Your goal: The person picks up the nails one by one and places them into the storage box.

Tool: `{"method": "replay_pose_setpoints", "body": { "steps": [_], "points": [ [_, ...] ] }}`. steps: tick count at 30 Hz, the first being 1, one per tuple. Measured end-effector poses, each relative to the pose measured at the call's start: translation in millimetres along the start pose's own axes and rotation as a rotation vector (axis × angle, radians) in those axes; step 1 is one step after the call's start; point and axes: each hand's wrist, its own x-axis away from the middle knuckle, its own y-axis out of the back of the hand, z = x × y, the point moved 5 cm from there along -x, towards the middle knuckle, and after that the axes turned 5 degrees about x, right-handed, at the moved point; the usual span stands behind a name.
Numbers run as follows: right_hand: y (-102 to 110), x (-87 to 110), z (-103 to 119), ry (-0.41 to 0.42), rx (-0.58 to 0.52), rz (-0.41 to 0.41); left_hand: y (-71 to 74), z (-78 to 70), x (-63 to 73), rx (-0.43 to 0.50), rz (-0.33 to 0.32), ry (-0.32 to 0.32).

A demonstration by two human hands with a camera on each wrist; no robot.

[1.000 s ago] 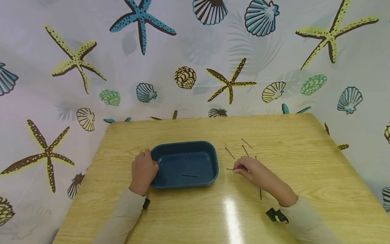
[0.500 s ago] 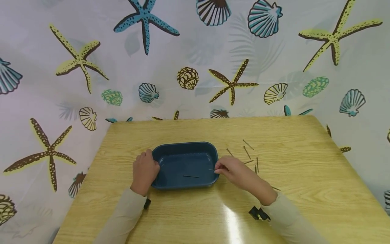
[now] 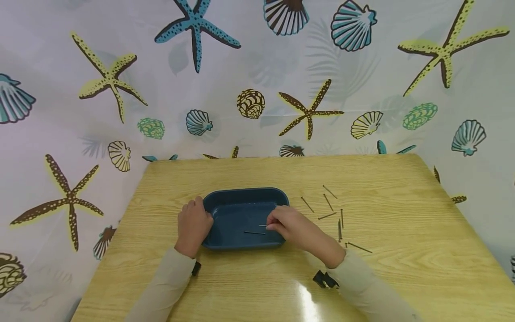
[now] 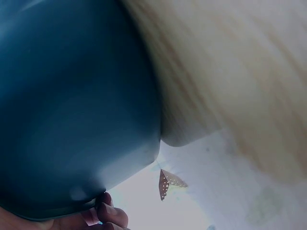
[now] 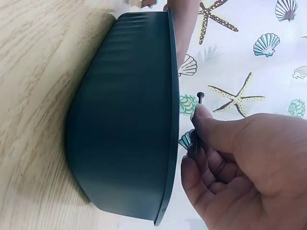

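A: How does the right hand (image 3: 289, 222) sit?
B: Back upward, fingertips pointing left, forearm slanting in from the lower right; thumb and fingers pinch a single nail (image 5: 200, 97) — its head pokes out past the thumb, and the other fingers fold in loosely below.
A: Where is that nail, exactly?
B: Over the right part of the blue tray (image 3: 229, 217); the right wrist view shows it clear of the rim, touching only the fingers.
A: And the left hand (image 3: 194, 223)?
B: It grips the tray's left end at the rim, knuckles up, forearm rising from the lower left; how each finger lies along the wall I cannot tell.
A: What lies inside?
B: A second nail (image 3: 254, 232), flat on the tray floor, just beside the pinched one; loose nails (image 3: 307, 204) lie scattered to the right of the tray, pointing various ways on the wooden table (image 3: 241, 286).
A: Farther out?
B: Pale sleeves (image 3: 170, 273) on both arms, a black fitting (image 3: 326, 280) at the right wrist; behind the table, a white cloth (image 3: 229, 67) printed with starfish and shells.
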Motion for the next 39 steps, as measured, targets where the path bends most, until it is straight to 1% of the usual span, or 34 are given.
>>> {"method": "replay_pose_setpoints", "body": {
  "steps": [7, 13, 17, 23, 26, 31, 36, 39],
  "points": [
    [-10, -9.5, 5, 0.006, 0.032, 0.033, -0.5, 0.0, -0.6, 0.008, -0.001, -0.005],
    [-23, -21.0, 3, 0.000, 0.058, 0.060, -1.3, 1.0, -1.3, 0.021, -0.017, -0.005],
    [-33, -29.3, 1, -0.005, 0.078, 0.078, -1.4, 0.9, -1.2, 0.025, -0.014, -0.003],
    [-50, -38.4, -3, -0.040, 0.086, 0.140, -0.4, 1.3, -0.3, 0.022, -0.027, -0.012],
    [-53, -41.3, -5, -0.068, 0.085, 0.162, -0.2, 0.6, -0.1, 0.021, -0.029, -0.016],
    [-58, -42.5, -9, -0.116, 0.106, 0.194, 0.9, -1.0, 0.1, 0.019, -0.010, -0.009],
    [-62, -44.0, -13, -0.132, 0.151, 0.205, -0.3, -1.0, -0.7, 0.009, -0.009, -0.008],
    [-65, -47.4, -13, -0.124, 0.169, 0.211, 0.4, 1.0, -0.3, 0.008, -0.008, -0.006]
  ]
}}
